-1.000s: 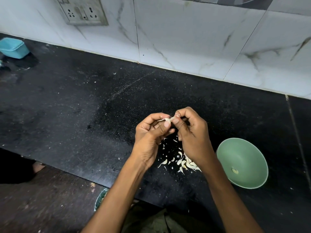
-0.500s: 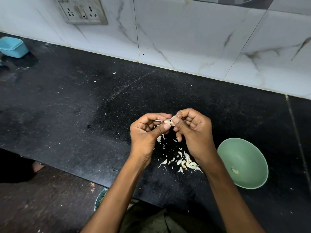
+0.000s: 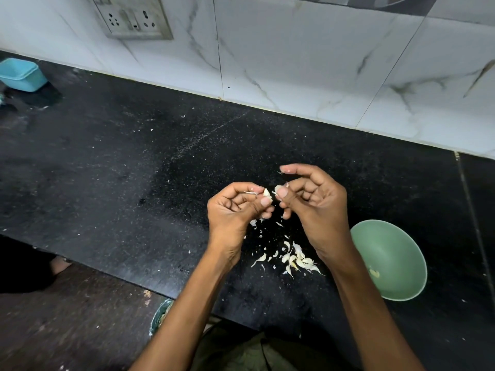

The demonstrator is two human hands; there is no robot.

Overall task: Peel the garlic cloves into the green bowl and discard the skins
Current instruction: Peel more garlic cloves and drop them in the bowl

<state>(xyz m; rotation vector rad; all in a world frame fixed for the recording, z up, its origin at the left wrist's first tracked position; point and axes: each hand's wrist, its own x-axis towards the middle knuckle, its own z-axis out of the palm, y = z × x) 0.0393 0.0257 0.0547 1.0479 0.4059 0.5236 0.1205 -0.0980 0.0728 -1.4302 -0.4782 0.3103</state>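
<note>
You pinch a garlic clove [image 3: 266, 192] in your left hand [image 3: 235, 210], up and left of the green bowl [image 3: 389, 259], while your right hand [image 3: 316, 207] nips loose skin [image 3: 278, 188], so scraps drop onto the skins [image 3: 297, 259] left of the bowl.

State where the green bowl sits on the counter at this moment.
In the head view, the green bowl sits at the lower right of the black counter, just right of the right hand's wrist and the pile of garlic skins.
</note>
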